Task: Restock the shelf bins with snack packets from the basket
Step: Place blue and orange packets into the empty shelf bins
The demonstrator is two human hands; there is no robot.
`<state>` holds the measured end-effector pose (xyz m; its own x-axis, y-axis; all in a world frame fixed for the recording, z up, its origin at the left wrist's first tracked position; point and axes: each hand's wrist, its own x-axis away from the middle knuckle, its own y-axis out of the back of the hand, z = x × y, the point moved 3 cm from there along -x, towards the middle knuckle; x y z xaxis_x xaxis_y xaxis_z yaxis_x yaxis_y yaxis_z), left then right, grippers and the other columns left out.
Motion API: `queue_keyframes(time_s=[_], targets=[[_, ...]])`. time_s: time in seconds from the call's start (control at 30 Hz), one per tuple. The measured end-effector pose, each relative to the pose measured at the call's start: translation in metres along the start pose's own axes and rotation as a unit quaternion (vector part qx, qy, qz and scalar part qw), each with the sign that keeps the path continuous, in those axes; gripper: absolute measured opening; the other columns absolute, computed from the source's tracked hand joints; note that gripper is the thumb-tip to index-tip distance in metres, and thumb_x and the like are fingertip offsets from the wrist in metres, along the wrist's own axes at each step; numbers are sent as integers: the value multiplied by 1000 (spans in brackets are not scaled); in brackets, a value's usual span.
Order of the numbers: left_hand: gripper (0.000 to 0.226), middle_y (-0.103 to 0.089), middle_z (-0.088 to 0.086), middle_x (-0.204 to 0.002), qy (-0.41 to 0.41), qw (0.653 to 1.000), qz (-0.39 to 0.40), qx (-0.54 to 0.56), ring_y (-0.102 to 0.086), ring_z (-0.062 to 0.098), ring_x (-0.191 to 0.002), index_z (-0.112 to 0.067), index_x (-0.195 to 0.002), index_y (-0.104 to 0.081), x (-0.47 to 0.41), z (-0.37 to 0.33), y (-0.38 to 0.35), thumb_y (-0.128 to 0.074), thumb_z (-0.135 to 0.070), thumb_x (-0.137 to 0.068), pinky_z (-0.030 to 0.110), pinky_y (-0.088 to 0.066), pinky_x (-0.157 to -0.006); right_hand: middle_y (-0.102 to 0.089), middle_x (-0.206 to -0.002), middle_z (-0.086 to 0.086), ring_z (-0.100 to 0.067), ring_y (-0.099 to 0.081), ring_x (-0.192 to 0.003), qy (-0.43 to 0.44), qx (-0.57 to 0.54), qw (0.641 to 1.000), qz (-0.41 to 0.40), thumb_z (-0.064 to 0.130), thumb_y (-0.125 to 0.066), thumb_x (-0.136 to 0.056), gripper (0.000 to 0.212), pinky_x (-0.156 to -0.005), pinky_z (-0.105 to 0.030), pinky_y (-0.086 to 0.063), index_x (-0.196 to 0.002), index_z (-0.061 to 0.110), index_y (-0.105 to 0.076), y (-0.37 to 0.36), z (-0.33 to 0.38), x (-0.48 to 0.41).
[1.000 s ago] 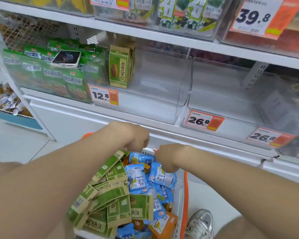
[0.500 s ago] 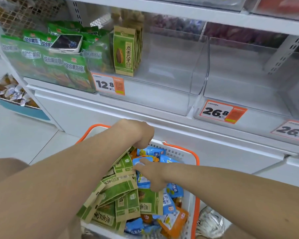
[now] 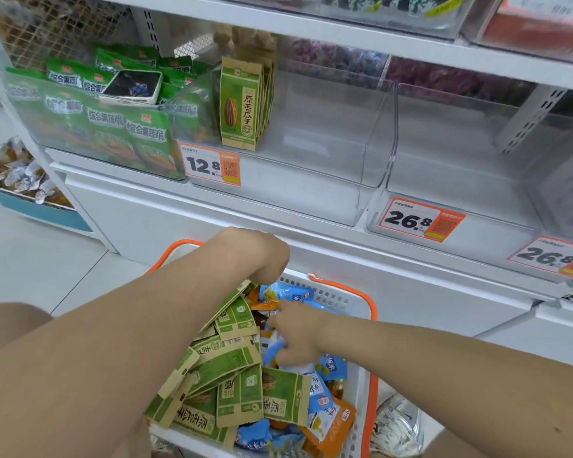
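A white basket with orange handles sits below the shelf, heaped with green seed packets, blue packets and orange packets. My left hand is curled at the basket's far side, gripping the top edges of a fan of green seed packets. My right hand lies among the blue packets with its fingers stretched leftward, touching them. On the shelf, a clear middle bin holds a few upright green seed packets at its left end.
The left bin is full of green bags, with a phone lying on top. The right bin with a 26.8 tag holds nothing. A blue tub of wrapped sweets stands at floor level left. A shoe is beside the basket.
My right hand has moved from the basket's far rim down into the blue packets. My left hand stays curled on the green packets. The view has tilted lower.
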<state>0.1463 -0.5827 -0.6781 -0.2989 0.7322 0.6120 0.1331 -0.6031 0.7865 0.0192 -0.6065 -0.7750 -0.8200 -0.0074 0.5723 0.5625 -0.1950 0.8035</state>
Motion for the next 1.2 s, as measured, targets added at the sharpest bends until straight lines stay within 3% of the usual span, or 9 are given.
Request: queue_keyframes(time_s=[0.07,0.13,0.23,0.37,0.5,0.67,0.8,0.97,1.2], targets=[[36,-62,7,-138,7,1000,4,2,-50,26,-89,-19,-131,-67,1,5,-2,-50,-12,-100,35,-46,-78,-53,-73,-8,-23,-46,-63,12,-30,999,-14,47,-47,-91,48,-62,-40,-47,-95,3,-65,13,-6,7],[38,-63,5,-138,13,1000,19,-3,-55,25,-91,-22,-132,-66,5,6,0,-52,-11,-98,35,-49,-79,-47,-66,-6,-24,-42,-60,-12,-79,997,1,46,-46,-99,46,-60,-38,-42,-82,4,-58,23,-13,15],[52,-60,-3,-139,22,998,44,-29,-65,25,-108,-32,-139,-61,18,5,13,-66,-8,-93,40,-58,-93,-55,-71,-10,-24,-48,-61,-52,-170,984,-14,45,-49,-100,42,-60,-36,-41,-79,10,-54,41,-20,27],[66,-62,-6,-134,20,998,58,-33,-65,24,-109,-36,-143,-58,31,-3,30,-81,-13,-85,43,-58,-98,-67,-97,-11,-19,-67,-63,-71,-368,927,-6,37,-52,-106,27,-56,-30,-51,-117,13,-48,63,-24,44],[51,-74,2,-120,-11,991,95,90,-73,14,-84,-26,-141,-59,39,-14,44,-66,-6,-95,35,-64,-81,-69,-100,1,-15,-69,-79,-68,-419,904,-40,34,-47,-110,10,-65,-26,-53,-114,25,-50,91,-32,80],[19,-81,1,-96,-69,943,57,320,-78,19,-97,-9,-120,-66,41,-10,59,-64,-7,-102,42,-63,-90,-71,-122,-20,-38,-75,-100,-113,-532,837,-55,30,-41,-113,25,-93,-49,-61,-132,16,-48,107,-48,120],[15,-80,14,-104,-103,897,15,431,-79,23,-97,-4,-116,-68,51,-9,62,-64,-5,-102,39,-63,-89,-69,-121,-20,-38,-76,-97,-147,-519,838,-82,28,-52,-108,26,-90,-50,-62,-130,15,-50,124,-45,138],[14,-79,17,-101,-123,852,-59,506,-78,25,-98,-2,-114,-69,64,-13,69,-66,-4,-101,40,-63,-91,-70,-109,-8,-26,-73,-96,-183,-352,895,-203,35,-98,-66,65,-80,-46,-64,-112,18,-55,149,-38,153],[19,-79,16,-89,-155,732,-248,615,-76,21,-80,-7,-114,-67,74,-31,97,-72,-6,-96,41,-61,-84,-66,-93,4,-25,-68,-87,-173,-301,857,-381,30,-89,-69,56,-73,-43,-62,-110,26,-52,185,-52,188]])
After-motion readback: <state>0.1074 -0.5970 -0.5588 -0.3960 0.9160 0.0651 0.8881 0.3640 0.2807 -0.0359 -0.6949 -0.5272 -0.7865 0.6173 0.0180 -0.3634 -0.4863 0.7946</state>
